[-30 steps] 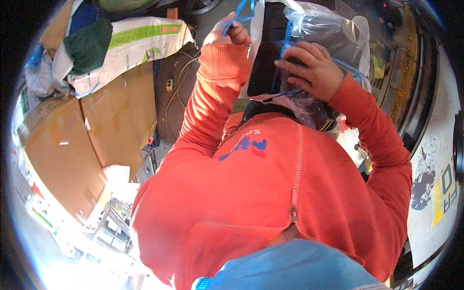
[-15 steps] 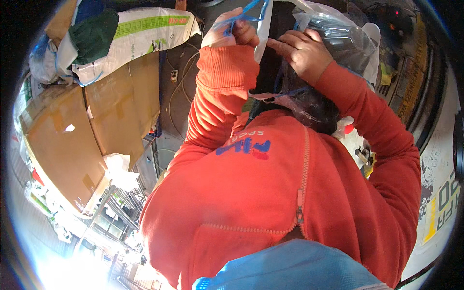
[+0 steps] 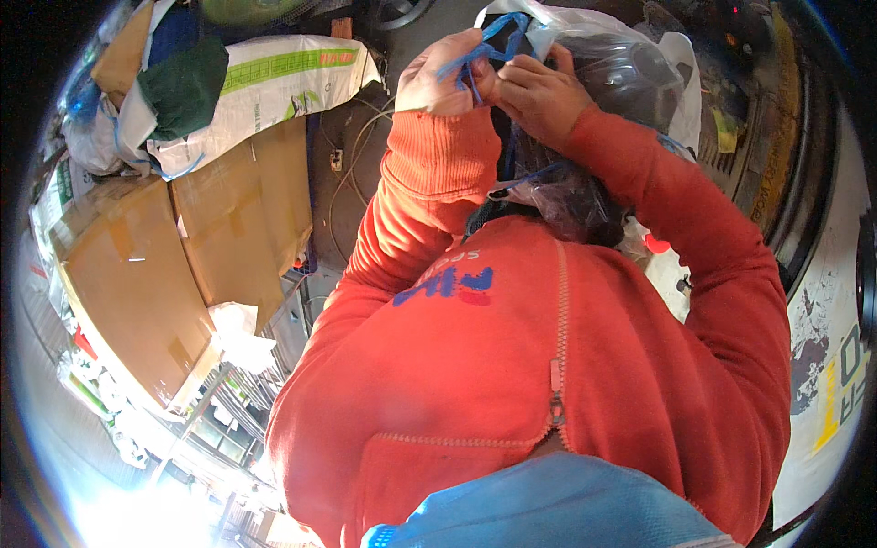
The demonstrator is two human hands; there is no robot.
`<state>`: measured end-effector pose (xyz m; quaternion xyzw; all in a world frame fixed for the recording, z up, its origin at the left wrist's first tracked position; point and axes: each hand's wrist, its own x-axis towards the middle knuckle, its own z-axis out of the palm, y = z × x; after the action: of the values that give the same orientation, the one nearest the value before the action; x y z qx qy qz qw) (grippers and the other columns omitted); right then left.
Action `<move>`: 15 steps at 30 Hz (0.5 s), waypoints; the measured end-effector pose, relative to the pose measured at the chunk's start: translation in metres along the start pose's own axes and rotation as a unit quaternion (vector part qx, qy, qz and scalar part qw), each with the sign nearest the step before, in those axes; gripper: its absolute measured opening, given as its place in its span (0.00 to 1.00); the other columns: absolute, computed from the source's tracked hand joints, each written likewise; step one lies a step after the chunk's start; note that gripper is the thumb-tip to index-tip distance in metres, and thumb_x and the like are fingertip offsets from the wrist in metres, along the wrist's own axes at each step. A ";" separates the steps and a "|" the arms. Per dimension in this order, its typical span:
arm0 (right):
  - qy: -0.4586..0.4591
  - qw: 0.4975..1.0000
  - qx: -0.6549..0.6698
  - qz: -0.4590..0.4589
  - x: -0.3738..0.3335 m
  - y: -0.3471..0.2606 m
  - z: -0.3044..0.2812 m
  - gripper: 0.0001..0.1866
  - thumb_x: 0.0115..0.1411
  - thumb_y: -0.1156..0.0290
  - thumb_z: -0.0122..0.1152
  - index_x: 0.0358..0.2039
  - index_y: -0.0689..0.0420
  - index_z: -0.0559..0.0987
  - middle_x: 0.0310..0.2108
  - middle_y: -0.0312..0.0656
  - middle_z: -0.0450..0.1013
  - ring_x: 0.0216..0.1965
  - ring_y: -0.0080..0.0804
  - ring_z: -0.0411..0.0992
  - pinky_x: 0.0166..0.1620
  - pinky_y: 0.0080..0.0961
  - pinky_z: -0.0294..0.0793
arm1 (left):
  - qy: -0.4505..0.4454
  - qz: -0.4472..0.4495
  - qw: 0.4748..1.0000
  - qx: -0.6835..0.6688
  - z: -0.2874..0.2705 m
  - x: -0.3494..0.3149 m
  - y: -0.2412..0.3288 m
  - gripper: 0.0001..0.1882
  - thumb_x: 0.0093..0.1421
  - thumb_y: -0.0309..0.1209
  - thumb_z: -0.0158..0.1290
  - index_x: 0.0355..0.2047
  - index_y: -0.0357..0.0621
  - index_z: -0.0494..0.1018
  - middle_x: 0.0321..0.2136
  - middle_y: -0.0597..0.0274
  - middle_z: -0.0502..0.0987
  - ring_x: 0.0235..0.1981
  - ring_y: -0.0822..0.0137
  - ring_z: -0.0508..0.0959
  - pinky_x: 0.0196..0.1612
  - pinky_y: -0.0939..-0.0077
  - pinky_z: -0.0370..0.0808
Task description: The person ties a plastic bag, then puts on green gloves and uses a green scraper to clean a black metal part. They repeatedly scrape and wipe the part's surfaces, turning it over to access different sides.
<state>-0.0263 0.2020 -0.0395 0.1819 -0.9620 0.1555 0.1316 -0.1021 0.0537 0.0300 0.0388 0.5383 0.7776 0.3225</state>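
My left hand [image 3: 440,80] is closed round a loop of blue plastic string [image 3: 512,38], whose strands cross over its fingers. Close beside it, my right hand [image 3: 545,99] pinches at the same string with curled fingers, its fingertips nearly meeting the left hand. The string runs over the rim of a large bag of clear and white plastic [image 3: 630,64], which stands in front of me and bulges with dark contents. A further piece of thin, purplish plastic film [image 3: 571,196] hangs below my right wrist. What exactly lies between the right fingertips is partly hidden.
Tall brown cardboard [image 3: 233,224] stands at the left, with a white and green printed sack [image 3: 292,75] and dark green cloth [image 3: 183,87] on top. A cable [image 3: 361,155] hangs beside it. At the right is a pale machine panel [image 3: 813,402] beside dark rails.
My right hand has moved left and up, from the bag's side to the string beside my left hand. The left hand has shifted slightly right and down, still gripping the string.
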 end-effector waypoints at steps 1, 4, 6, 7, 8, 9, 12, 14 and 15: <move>0.021 1.000 0.002 -0.005 0.002 -0.003 -0.006 0.15 0.49 0.65 0.57 0.40 0.48 0.74 0.38 0.31 0.70 0.45 0.30 0.65 0.50 0.44 0.54 | 0.000 0.031 0.996 -0.080 0.001 -0.002 0.001 0.06 0.57 0.30 0.49 0.27 0.41 0.68 0.16 0.69 0.66 0.15 0.73 0.65 0.19 0.80 0.63; 0.028 0.998 0.060 0.021 0.011 -0.011 -0.042 0.15 0.52 0.65 0.57 0.42 0.51 0.74 0.39 0.33 0.70 0.44 0.32 0.67 0.49 0.39 0.60 | -0.011 -0.024 0.997 -0.069 -0.002 -0.004 0.018 0.14 0.61 0.38 0.43 0.20 0.49 0.59 0.15 0.72 0.58 0.14 0.75 0.54 0.21 0.76 0.54; -0.060 0.991 0.119 0.015 -0.004 -0.019 -0.082 0.20 0.50 0.69 0.60 0.46 0.55 0.72 0.44 0.37 0.70 0.47 0.34 0.67 0.50 0.33 0.66 | -0.035 -0.015 0.990 -0.135 -0.003 -0.008 0.024 0.13 0.59 0.38 0.47 0.20 0.48 0.60 0.15 0.73 0.58 0.15 0.75 0.55 0.22 0.77 0.55; 0.047 0.996 0.068 -0.018 -0.021 -0.017 -0.105 0.22 0.50 0.70 0.61 0.47 0.56 0.71 0.47 0.39 0.69 0.49 0.35 0.66 0.50 0.32 0.66 | 0.016 -0.016 0.991 -0.132 -0.003 -0.011 0.025 0.12 0.59 0.36 0.48 0.21 0.48 0.61 0.16 0.72 0.58 0.15 0.75 0.55 0.23 0.77 0.55; 0.151 0.987 0.020 -0.057 -0.037 -0.013 -0.126 0.24 0.50 0.71 0.62 0.49 0.56 0.70 0.49 0.41 0.68 0.51 0.37 0.65 0.51 0.32 0.65 | -0.008 -0.026 0.993 -0.112 -0.003 -0.014 0.025 0.12 0.57 0.36 0.49 0.22 0.47 0.62 0.17 0.73 0.59 0.16 0.76 0.56 0.23 0.77 0.55; 0.165 0.983 -0.008 0.076 -0.048 -0.003 -0.138 0.24 0.50 0.71 0.62 0.49 0.57 0.70 0.49 0.43 0.68 0.50 0.39 0.66 0.52 0.32 0.65 | 0.005 -0.034 0.994 -0.099 -0.003 -0.016 0.024 0.11 0.56 0.36 0.51 0.23 0.47 0.62 0.18 0.73 0.59 0.16 0.76 0.56 0.24 0.77 0.55; 0.256 0.953 0.103 0.125 -0.053 0.035 -0.116 0.24 0.51 0.72 0.61 0.50 0.58 0.69 0.48 0.46 0.69 0.48 0.42 0.68 0.52 0.32 0.65 | -0.002 0.001 0.997 -0.079 -0.002 -0.019 0.020 0.12 0.52 0.36 0.54 0.25 0.45 0.63 0.21 0.74 0.59 0.19 0.77 0.57 0.25 0.76 0.56; 0.259 0.944 0.165 0.120 -0.054 0.055 -0.095 0.23 0.49 0.70 0.63 0.46 0.59 0.70 0.42 0.46 0.71 0.43 0.40 0.70 0.48 0.31 0.67 | -0.108 0.027 0.991 -0.074 -0.002 -0.015 0.017 0.13 0.50 0.37 0.56 0.26 0.45 0.64 0.22 0.74 0.59 0.20 0.77 0.58 0.25 0.76 0.57; 0.233 0.946 0.167 0.153 -0.055 0.060 -0.087 0.23 0.46 0.67 0.65 0.42 0.60 0.71 0.37 0.45 0.72 0.39 0.38 0.71 0.44 0.29 0.69 | -0.198 0.027 0.977 -0.068 -0.002 -0.009 0.018 0.14 0.50 0.37 0.57 0.26 0.45 0.64 0.23 0.75 0.59 0.20 0.77 0.58 0.25 0.76 0.57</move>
<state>0.0173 0.3026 0.0083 0.0105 -0.8809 0.3704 0.2946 -0.1038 0.0433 0.0469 0.1849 0.4087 0.7976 0.4033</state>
